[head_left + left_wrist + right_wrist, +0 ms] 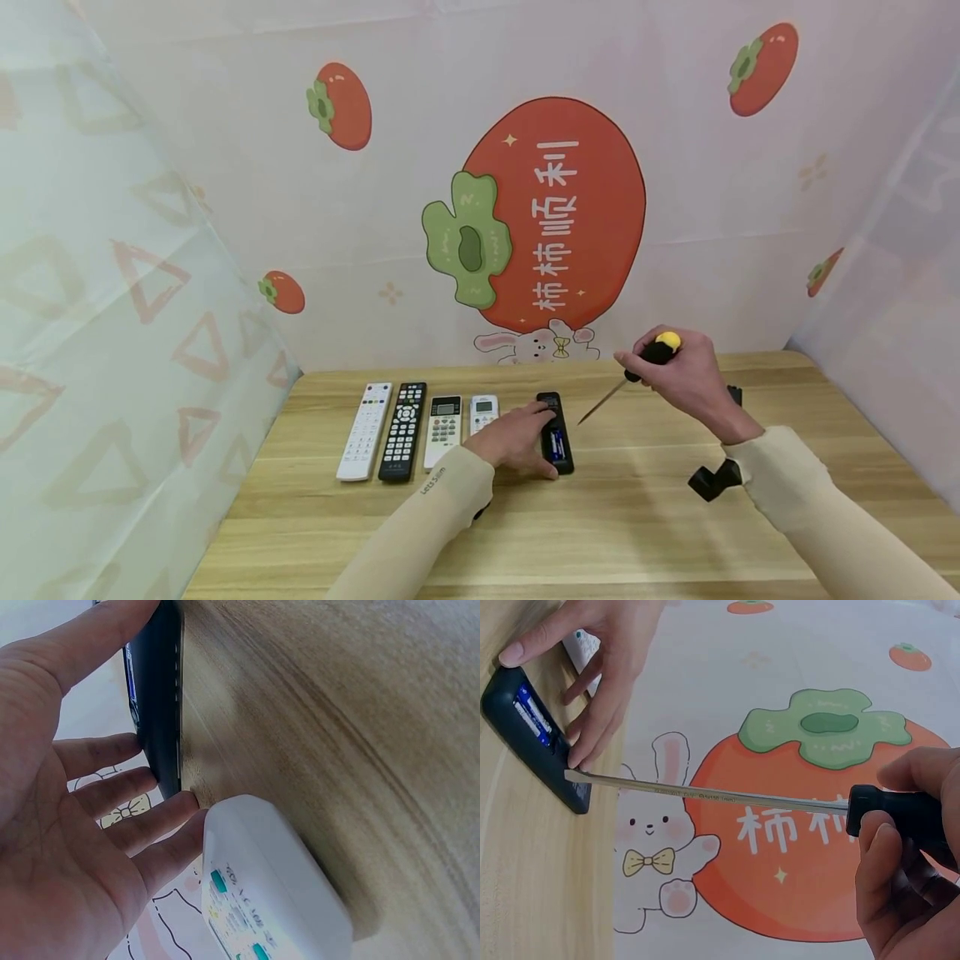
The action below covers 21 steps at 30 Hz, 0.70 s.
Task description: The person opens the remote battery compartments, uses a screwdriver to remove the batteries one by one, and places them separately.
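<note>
A black remote control [558, 467] lies on the table, its battery compartment uncovered with blue batteries [532, 714] inside. My left hand [517, 437] rests against it, thumb at the near end and extended fingers along its left side. In the left wrist view, the little finger comes up to the end of a white remote [259, 855]. Gripped by its black and yellow handle, a screwdriver [656, 354] is in my right hand [693, 379]. Its metal shaft [705, 793] slants down toward the black remote; the tip appears just right of it in the head view.
Left of my left hand, several remotes stand in a row: a slim white one [365, 432], a black one [403, 433], and white ones with screens [444, 429]. A printed cloth wall [405, 208] rises behind the wooden table [600, 533]. Black camera mounts sit at the wrists.
</note>
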{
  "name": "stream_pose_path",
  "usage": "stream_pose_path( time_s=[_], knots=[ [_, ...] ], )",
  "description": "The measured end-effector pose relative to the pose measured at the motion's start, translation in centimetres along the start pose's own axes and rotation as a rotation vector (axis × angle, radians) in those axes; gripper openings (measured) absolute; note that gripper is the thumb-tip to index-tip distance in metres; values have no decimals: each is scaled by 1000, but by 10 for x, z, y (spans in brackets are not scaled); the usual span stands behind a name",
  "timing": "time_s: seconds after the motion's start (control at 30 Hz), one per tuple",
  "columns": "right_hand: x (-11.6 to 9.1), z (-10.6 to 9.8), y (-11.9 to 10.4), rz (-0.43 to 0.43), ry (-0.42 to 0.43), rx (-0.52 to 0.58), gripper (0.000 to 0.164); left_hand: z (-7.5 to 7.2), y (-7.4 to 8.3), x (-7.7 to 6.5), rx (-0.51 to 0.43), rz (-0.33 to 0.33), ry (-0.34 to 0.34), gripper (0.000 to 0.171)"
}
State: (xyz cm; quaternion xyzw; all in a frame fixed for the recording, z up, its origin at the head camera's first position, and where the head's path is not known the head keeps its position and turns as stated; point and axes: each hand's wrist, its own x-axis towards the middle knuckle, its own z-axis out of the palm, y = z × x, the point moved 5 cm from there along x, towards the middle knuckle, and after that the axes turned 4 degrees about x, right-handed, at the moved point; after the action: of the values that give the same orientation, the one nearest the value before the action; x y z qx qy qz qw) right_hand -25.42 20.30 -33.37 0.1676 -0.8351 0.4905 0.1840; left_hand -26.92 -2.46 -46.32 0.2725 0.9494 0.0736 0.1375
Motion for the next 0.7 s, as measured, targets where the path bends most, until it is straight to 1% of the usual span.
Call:
stream_pose_path(
  time_s=[0.1, 0.27, 0.5, 0.7],
  knots=[
    [0, -1, 1, 6, -4, 1, 20, 0, 0, 0, 6, -2, 1, 93],
    [1, 0, 2, 24, -21, 5, 21, 0, 0, 0, 2, -8, 1, 94],
    [0, 3, 4, 97, -107, 24, 22, 2, -1, 0, -16, -10, 5, 93],
    [0, 7, 4, 114, -111, 45, 18, 1, -2, 0, -11, 0, 8, 93]
  ],
)
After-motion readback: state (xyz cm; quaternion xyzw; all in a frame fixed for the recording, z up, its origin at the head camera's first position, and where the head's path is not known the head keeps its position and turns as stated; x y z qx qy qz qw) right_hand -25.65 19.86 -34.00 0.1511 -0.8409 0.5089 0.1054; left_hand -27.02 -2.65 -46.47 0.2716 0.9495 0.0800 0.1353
